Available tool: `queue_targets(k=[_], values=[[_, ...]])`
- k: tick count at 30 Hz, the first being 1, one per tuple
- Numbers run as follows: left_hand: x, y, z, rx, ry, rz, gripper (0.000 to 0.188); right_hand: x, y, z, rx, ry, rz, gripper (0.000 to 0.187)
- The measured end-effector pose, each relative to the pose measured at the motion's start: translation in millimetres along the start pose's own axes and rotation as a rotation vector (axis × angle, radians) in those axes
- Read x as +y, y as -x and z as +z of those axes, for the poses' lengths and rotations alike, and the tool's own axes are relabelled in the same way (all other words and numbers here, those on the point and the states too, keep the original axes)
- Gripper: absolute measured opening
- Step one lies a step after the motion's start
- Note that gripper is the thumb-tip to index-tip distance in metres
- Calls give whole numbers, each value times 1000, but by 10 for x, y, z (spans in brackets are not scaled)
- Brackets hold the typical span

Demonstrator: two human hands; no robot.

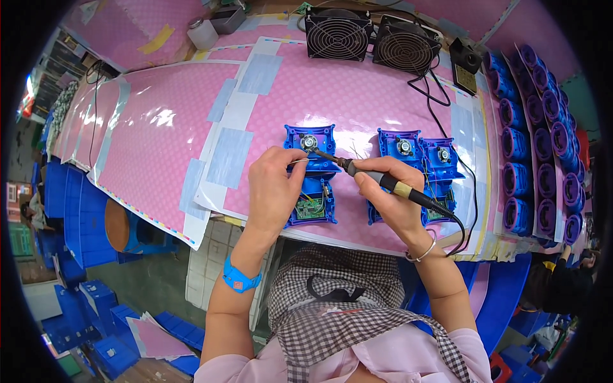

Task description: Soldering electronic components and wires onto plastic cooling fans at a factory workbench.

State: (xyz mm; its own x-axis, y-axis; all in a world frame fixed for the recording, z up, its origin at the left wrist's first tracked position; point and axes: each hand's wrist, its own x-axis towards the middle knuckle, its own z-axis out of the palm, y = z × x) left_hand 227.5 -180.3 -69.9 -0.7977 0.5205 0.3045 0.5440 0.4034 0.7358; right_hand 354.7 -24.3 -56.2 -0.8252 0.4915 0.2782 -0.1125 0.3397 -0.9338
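Note:
My right hand grips a soldering iron like a pen, its tip pointing left. The tip is at the lower edge of a small round speaker in an opened blue plastic housing. On the other side, my left hand pinches a thin pale wire close to the tip. The nearer half of the housing holds a green circuit board with thin wires. My left fingers partly cover that half. Whether the tip touches the speaker's contact is too small to tell.
Right of my work lie more opened blue housings with speakers and boards, partly behind my right hand. Two black fans and an iron stand stand at the back. Rows of blue-purple housings line the right. The iron's cord loops beside my wrist.

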Motion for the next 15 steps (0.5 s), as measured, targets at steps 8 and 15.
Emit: queue_targets(k=[8,15], values=[[-8,-1,11,3,9,3,11,-19,-15,-12,-22,25,7,16],[-12,2,8,6,20,12,11,-38,16,-138,66,-36,17,17]])
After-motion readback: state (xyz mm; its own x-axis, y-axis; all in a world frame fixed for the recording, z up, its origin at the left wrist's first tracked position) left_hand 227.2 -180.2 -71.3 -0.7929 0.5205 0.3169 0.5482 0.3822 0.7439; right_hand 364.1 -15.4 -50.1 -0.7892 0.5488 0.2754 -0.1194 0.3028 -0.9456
